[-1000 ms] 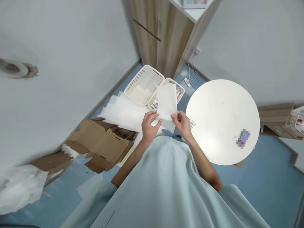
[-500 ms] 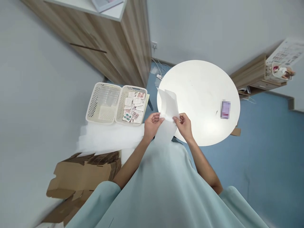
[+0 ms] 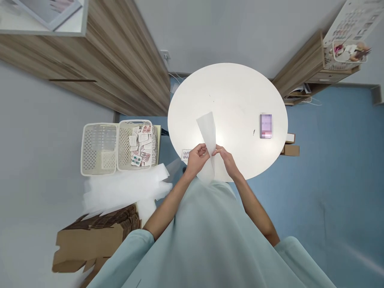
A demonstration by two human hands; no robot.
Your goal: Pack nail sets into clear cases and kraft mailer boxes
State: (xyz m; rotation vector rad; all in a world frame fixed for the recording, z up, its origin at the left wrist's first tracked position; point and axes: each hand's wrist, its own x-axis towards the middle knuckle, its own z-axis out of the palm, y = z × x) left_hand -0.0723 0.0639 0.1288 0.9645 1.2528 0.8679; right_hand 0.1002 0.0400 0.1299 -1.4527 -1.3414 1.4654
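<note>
A thin, translucent white foam sheet [image 3: 208,128] stands up between my hands over the near edge of the round white table [image 3: 240,96]. It is bent lengthwise, and its lower part hangs close to my shirt. My left hand [image 3: 196,160] pinches its left side at mid-height. From the right, my right hand [image 3: 226,160] has its fingertips closed on the other edge. Just behind my left hand, a small pack with purplish pieces [image 3: 185,154] lies on the table, partly covered by the hand.
Left of the table are a white basket of small packs [image 3: 120,146], another white basket [image 3: 85,150], a pile of white foam sheets [image 3: 126,188] and flattened cardboard boxes [image 3: 90,244]. A blurred purple item [image 3: 265,126] lies on the table's right side. A wooden cabinet [image 3: 135,60] stands behind left.
The foam sheet was spread wider and now looks narrower, turned more edge-on. My hands are closer together. The view has shifted, and the small pack by my left hand now shows.
</note>
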